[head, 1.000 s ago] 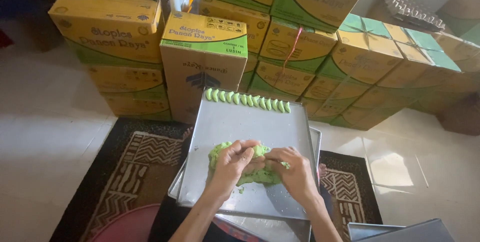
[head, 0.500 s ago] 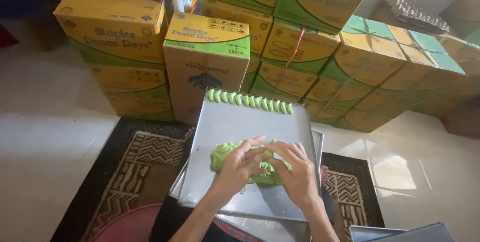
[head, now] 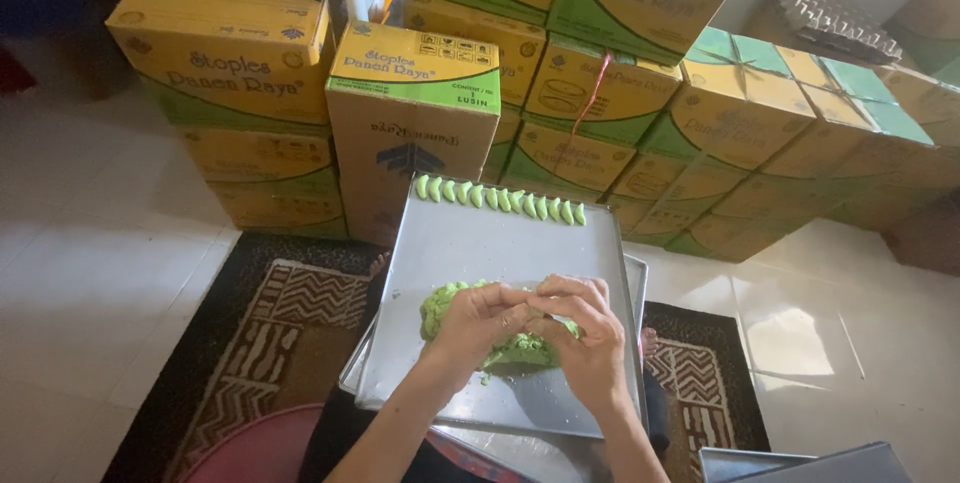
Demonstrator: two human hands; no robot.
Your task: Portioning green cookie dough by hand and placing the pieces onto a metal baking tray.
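Observation:
A metal baking tray (head: 470, 253) rests on my lap over other trays. A lump of green dough (head: 450, 305) lies near its front. Both hands meet over the dough: my left hand (head: 482, 321) and my right hand (head: 583, 331) pinch a small piece of it between their fingertips. Along the tray's far edge runs a row of several small green shaped dough pieces (head: 500, 199), lined up side by side.
Stacked yellow-and-green cardboard boxes (head: 420, 113) wall off the far side. A dark patterned rug (head: 260, 333) lies on the white tiled floor (head: 90, 273). Another metal tray (head: 800, 463) shows at the lower right. Egg cartons (head: 830, 18) sit at the top right.
My hands have drawn closer together over the dough, fingertips now touching on a small piece. The view has shifted slightly; the tray and row are unchanged.

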